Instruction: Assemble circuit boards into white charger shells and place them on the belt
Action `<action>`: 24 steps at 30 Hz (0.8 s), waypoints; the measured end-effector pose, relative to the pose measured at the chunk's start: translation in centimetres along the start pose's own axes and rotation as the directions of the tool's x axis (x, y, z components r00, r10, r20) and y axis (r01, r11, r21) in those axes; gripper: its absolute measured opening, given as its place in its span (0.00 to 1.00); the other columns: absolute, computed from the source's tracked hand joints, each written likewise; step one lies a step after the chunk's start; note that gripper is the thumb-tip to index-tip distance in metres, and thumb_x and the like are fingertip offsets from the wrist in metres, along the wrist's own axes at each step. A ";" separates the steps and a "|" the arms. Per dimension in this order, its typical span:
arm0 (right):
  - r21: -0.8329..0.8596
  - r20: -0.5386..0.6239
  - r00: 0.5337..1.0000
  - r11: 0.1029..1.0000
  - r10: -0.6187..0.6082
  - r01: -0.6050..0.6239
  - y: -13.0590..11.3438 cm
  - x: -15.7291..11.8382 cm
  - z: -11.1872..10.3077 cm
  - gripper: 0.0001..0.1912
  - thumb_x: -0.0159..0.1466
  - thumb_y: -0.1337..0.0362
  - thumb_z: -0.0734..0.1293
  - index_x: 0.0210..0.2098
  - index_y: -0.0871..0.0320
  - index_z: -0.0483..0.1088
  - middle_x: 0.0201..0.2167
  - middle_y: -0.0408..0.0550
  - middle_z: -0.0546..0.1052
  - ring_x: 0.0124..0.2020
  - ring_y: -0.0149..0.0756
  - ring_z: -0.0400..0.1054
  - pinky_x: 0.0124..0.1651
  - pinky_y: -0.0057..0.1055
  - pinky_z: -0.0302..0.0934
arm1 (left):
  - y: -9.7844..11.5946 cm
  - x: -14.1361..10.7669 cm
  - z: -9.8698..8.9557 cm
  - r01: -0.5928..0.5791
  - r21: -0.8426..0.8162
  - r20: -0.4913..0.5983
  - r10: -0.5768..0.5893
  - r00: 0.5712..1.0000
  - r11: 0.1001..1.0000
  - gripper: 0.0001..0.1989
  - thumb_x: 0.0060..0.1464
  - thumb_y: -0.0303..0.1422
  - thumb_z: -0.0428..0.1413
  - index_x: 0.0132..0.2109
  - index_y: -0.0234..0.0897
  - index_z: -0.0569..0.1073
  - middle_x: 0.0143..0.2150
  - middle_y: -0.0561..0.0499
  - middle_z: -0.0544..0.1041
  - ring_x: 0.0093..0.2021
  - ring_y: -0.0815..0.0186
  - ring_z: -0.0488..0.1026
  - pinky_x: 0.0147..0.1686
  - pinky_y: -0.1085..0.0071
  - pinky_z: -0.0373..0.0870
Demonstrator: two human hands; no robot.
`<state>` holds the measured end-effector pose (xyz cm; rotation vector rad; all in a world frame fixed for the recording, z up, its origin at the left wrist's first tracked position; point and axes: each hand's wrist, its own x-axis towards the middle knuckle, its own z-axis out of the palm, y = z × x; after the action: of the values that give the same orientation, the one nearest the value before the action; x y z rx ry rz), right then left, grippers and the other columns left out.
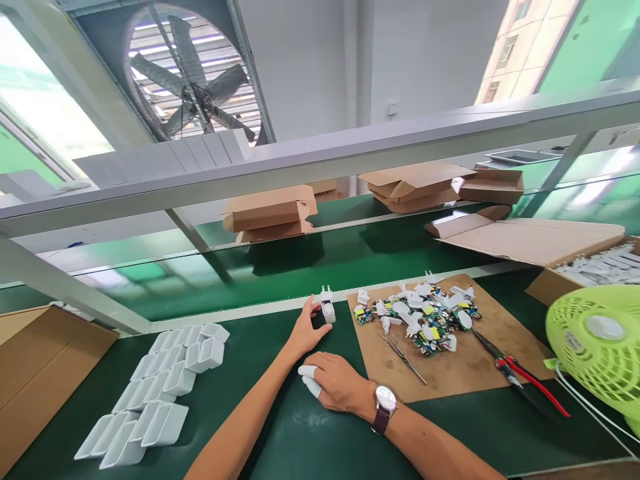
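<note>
My left hand [306, 329] is closed on a small white plug adapter [327, 309], thumb and fingers at its left side, its two pins pointing up. My right hand [336, 383] rests low over the green table just below, white covers on two fingertips; the fingers are bent, and whether they hold anything is hidden. A pile of circuit boards and white plug parts [425, 312] lies on a brown sheet [480, 360] to the right. Tweezers [404, 359] and red-handled pliers [515, 371] lie on that sheet, the pliers reaching past its edge.
Rows of white plastic casings [165, 380] stand at the left, beside a cardboard box [45, 373]. A green fan [595, 340] is at the right, near an open carton [545, 240]. A shelf beam [320, 157] crosses above the conveyor [350, 247].
</note>
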<state>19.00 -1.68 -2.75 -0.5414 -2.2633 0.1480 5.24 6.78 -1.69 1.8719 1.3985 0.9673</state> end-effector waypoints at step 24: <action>-0.548 0.354 0.807 0.804 0.472 -0.230 4.6 1.7 -8.8 0.15 0.61 0.78 0.64 0.46 0.61 0.72 0.51 0.62 0.75 0.55 0.51 0.69 0.57 0.47 0.64 | -3.9 -8.9 -12.8 -0.157 0.572 -0.049 0.225 0.973 0.805 0.06 0.59 0.35 0.54 0.36 0.40 0.74 0.60 0.42 0.75 0.59 0.50 0.73 0.56 0.52 0.74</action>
<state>25.93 2.64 3.17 -1.3463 -2.6586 -0.1196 -9.02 -0.22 0.50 2.4669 1.7284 0.8135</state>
